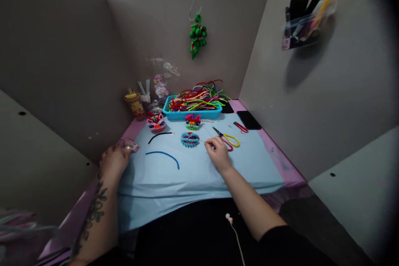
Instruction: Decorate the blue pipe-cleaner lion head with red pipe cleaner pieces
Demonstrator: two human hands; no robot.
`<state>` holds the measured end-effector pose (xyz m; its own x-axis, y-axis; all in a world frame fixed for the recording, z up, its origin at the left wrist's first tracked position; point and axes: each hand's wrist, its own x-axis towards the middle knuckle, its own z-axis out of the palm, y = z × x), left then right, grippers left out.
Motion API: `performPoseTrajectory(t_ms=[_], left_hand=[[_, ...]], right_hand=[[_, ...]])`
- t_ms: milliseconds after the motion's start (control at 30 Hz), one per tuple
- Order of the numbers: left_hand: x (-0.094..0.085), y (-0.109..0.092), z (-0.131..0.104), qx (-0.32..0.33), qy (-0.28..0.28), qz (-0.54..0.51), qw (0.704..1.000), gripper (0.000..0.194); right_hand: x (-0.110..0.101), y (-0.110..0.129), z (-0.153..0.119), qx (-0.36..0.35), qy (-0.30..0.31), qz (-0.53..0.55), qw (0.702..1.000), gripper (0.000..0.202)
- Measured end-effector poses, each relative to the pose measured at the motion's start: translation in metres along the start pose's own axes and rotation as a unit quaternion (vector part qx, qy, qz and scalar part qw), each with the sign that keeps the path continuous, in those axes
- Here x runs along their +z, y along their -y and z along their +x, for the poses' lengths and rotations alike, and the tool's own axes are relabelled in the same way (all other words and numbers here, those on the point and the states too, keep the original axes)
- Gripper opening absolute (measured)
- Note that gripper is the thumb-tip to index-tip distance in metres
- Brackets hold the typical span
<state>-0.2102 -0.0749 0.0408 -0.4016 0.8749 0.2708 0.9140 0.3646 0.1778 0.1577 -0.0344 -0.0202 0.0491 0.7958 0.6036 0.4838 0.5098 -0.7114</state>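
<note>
At the left edge of the table, my left hand is curled against a small pink device with a glowing dot; part of its fingers is hidden. My right hand is closed in a pinch on a thin wire that runs toward a blue, red and white pipe-cleaner head lying on the cloth. Just beyond my right hand are scissors with one yellow and one red handle. A blue pipe cleaner and a black pipe cleaner lie between my hands.
Behind are a pink-and-red head, a lion-like head and a blue tray of pipe cleaners. A red cutter and a phone lie right. A tool holder hangs on the right panel. Panels enclose three sides.
</note>
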Motion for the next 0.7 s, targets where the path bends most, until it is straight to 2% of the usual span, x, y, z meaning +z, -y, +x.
performPoseTrajectory(t_ms=[100, 200, 367, 500, 600, 700], left_hand=[[0.005, 0.0, 0.004, -0.005, 0.036, 0.076, 0.996, 0.044], [0.007, 0.002, 0.01, -0.032, 0.066, 0.056, 0.996, 0.044], [0.011, 0.007, 0.023, -0.033, 0.063, 0.01, 0.997, 0.039], [0.014, 0.005, 0.03, -0.023, 0.109, 0.034, 0.993, 0.031], [0.005, 0.0, 0.029, -0.015, 0.07, 0.068, 0.995, 0.032], [-0.012, -0.008, 0.028, -0.012, -0.008, 0.057, 0.998, 0.027]], right_hand=[[-0.001, 0.001, -0.001, 0.006, 0.005, 0.006, 1.0, 0.014], [0.0, 0.0, -0.001, 0.012, 0.004, 0.012, 1.0, 0.014], [-0.001, 0.001, -0.001, 0.013, 0.004, 0.018, 1.0, 0.014], [-0.001, 0.001, -0.001, 0.015, -0.008, 0.024, 1.0, 0.013], [0.0, 0.0, -0.001, 0.016, -0.014, 0.024, 0.999, 0.013], [0.001, 0.0, 0.0, 0.017, -0.008, 0.022, 1.0, 0.013]])
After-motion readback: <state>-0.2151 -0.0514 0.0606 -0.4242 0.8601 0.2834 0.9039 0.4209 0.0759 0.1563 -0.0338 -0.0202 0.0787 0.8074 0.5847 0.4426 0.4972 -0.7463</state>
